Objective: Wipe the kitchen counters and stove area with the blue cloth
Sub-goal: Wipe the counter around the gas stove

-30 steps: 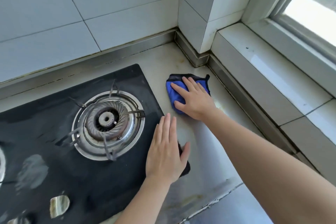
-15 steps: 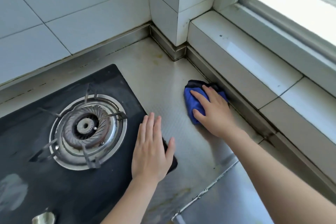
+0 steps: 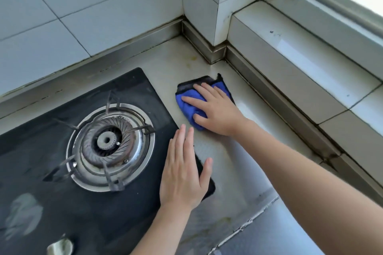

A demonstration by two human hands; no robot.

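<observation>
The folded blue cloth (image 3: 189, 105), dark along its far edge, lies on the steel counter (image 3: 232, 163) just right of the black glass stove (image 3: 51, 172). My right hand (image 3: 215, 109) presses flat on the cloth with straight, spread fingers, covering its right half. Flat on the stove's right edge rests my left hand (image 3: 183, 172), fingers straight and together, thumb reaching over onto the counter. A round gas burner (image 3: 109, 147) with a metal pan support sits left of that hand.
White tiled walls (image 3: 83, 16) and a steel upstand close the counter at the back. A tiled ledge (image 3: 306, 64) under a window runs along the right. A stove knob (image 3: 60, 246) shows at the bottom edge. The counter's front edge is at lower right.
My right hand has slid the cloth leftward, from against the right ledge back toward the stove edge. The left hand has stayed flat on the stove's right edge.
</observation>
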